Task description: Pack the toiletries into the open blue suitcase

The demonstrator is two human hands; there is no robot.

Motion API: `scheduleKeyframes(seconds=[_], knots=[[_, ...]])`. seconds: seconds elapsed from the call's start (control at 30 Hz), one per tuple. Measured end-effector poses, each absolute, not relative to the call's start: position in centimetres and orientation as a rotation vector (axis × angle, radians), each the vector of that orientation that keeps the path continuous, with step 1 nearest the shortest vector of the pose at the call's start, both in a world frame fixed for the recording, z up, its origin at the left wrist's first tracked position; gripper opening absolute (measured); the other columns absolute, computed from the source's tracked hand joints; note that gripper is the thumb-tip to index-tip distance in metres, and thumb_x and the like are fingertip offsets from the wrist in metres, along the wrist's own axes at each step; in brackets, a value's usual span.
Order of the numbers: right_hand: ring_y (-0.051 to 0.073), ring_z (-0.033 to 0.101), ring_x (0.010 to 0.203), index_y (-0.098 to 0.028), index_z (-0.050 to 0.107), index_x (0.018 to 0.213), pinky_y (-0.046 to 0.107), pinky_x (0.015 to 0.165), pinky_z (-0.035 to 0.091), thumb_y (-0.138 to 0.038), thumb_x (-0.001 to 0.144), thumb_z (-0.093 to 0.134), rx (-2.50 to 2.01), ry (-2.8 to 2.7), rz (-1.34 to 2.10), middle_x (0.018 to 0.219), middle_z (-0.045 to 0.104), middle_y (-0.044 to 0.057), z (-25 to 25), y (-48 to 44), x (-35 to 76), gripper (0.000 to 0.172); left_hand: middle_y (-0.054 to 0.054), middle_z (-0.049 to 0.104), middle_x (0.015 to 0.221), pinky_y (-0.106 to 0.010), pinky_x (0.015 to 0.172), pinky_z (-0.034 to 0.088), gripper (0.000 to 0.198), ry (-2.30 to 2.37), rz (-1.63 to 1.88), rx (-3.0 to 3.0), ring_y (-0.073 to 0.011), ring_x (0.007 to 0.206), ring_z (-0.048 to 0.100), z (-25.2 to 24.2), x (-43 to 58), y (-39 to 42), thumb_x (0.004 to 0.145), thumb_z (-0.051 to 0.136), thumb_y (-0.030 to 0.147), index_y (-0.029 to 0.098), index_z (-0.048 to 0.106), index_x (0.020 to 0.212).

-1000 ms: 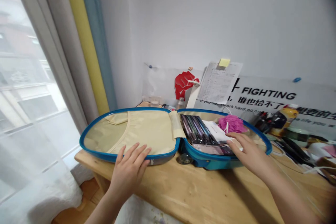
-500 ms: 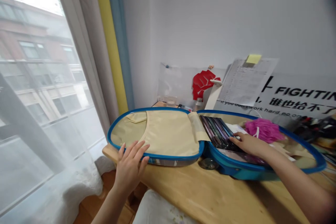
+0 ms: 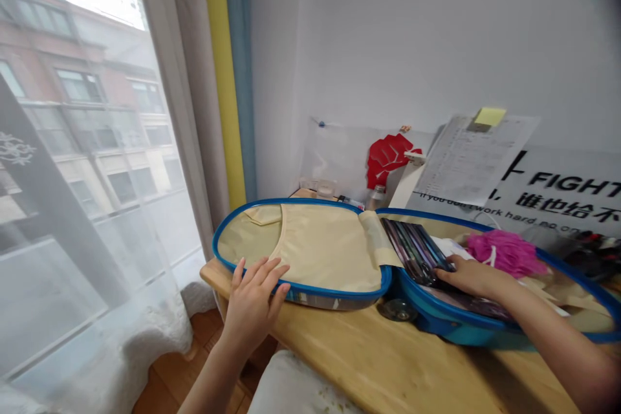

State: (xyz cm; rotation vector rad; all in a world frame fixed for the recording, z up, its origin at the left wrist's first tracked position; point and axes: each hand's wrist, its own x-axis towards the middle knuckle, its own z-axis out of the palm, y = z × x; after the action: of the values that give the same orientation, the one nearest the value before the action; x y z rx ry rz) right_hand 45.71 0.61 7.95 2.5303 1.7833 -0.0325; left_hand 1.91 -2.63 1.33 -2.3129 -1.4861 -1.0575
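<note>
My suitcase (image 3: pixel 334 252) is lying open on the desk (image 3: pixel 388 362), cream lining showing in the left half. The right half is holding a row of slim dark packs (image 3: pixel 410 249) near the hinge, a white packet (image 3: pixel 449 247) beside them, and a pink bath puff (image 3: pixel 507 253) farther right. My left hand (image 3: pixel 255 297) is resting on the left half's blue rim, fingers spread. My right hand (image 3: pixel 468 275) is reaching into the right half, fingertips touching the near right end of the packs; I cannot tell whether they are pinching. Versus a second ago, my right hand is sitting at the packs instead of by the white packet and puff; my left is staying on the rim.
</note>
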Motion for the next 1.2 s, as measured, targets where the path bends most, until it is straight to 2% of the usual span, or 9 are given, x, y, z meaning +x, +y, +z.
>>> scheduleKeyframes(seconds=[0.1,0.23,0.33,0.47,0.53,0.7,0.9,1.07,1.2], knots=[[0.027,0.069,0.081,-0.004,0.065,0.108,0.035,0.069,0.046,-0.046,0.079,0.051,2.547,1.781,-0.062,0.099,0.069,0.025,8.3,0.8,45.5,0.053,-0.005,0.065,0.123,-0.055,0.109,0.024,0.030,-1.491,-1.050,-2.331,-0.0267,0.115,0.056,1.3,1.8,-2.7,0.094,0.042,0.032,0.028,0.065,0.113],[0.023,0.068,0.083,0.000,0.058,0.118,0.032,0.075,0.047,-0.041,0.084,0.049,2.596,1.734,-0.081,0.102,0.068,0.024,9.3,1.0,45.6,0.054,-0.006,0.063,0.125,-0.056,0.110,0.023,0.030,-1.499,-1.007,-2.331,-0.0267,0.117,0.055,1.4,1.7,-2.9,0.094,0.042,0.032,0.027,0.063,0.115],[0.018,0.066,0.087,-0.007,0.056,0.120,0.032,0.082,0.048,-0.038,0.087,0.051,2.640,1.676,-0.055,0.107,0.067,0.017,10.2,1.3,46.0,0.046,-0.007,0.061,0.128,-0.057,0.110,0.023,0.031,-1.503,-0.962,-2.317,-0.0275,0.119,0.054,1.4,1.9,-3.1,0.094,0.042,0.032,0.026,0.061,0.118],[0.014,0.065,0.087,-0.014,0.059,0.111,0.032,0.083,0.050,-0.035,0.086,0.058,2.668,1.653,-0.067,0.106,0.067,0.007,11.4,1.7,46.4,0.032,-0.006,0.058,0.133,-0.056,0.111,0.022,0.033,-1.554,-0.933,-2.279,-0.0272,0.124,0.050,1.3,2.1,-3.5,0.093,0.045,0.032,0.026,0.058,0.123],[0.014,0.065,0.086,-0.014,0.059,0.112,0.031,0.081,0.050,-0.033,0.085,0.057,2.681,1.681,-0.058,0.106,0.068,0.008,11.9,1.6,46.3,0.033,-0.006,0.057,0.134,-0.056,0.112,0.022,0.034,-1.555,-0.925,-2.275,-0.0276,0.125,0.048,1.2,2.1,-3.6,0.092,0.047,0.032,0.025,0.057,0.124],[0.024,0.067,0.080,-0.012,0.056,0.121,0.033,0.073,0.050,-0.033,0.076,0.056,2.725,1.704,0.091,0.095,0.069,0.013,13.9,0.8,46.1,0.049,-0.006,0.057,0.134,-0.056,0.112,0.021,0.036,-1.545,-0.918,-2.271,-0.0279,0.127,0.047,0.9,2.1,-3.6,0.090,0.051,0.032,0.025,0.056,0.125],[0.034,0.059,0.098,-0.013,0.054,0.123,0.042,0.082,0.046,-0.036,0.072,0.054,2.739,1.774,0.413,0.097,0.063,0.020,18.2,-0.6,45.8,0.056,-0.006,0.058,0.132,-0.055,0.112,0.022,0.035,-1.547,-0.943,-2.253,-0.0277,0.125,0.048,1.0,2.2,-3.6,0.089,0.052,0.030,0.025,0.057,0.123],[0.029,0.054,0.108,-0.017,0.049,0.127,0.040,0.093,0.042,-0.033,0.075,0.053,2.561,2.197,0.508,0.117,0.057,0.018,20.4,0.6,42.3,0.054,-0.006,0.058,0.132,-0.055,0.112,0.022,0.034,-1.549,-0.971,-2.247,-0.0277,0.125,0.049,1.0,2.3,-3.5,0.089,0.052,0.030,0.026,0.058,0.122],[0.023,0.052,0.112,-0.019,0.050,0.126,0.035,0.099,0.039,-0.032,0.078,0.052,2.164,2.638,0.399,0.121,0.055,0.013,19.2,3.8,35.7,0.050,-0.006,0.059,0.131,-0.055,0.112,0.022,0.034,-1.554,-0.976,-2.250,-0.0276,0.125,0.049,1.0,2.3,-3.5,0.089,0.052,0.030,0.025,0.058,0.122]])
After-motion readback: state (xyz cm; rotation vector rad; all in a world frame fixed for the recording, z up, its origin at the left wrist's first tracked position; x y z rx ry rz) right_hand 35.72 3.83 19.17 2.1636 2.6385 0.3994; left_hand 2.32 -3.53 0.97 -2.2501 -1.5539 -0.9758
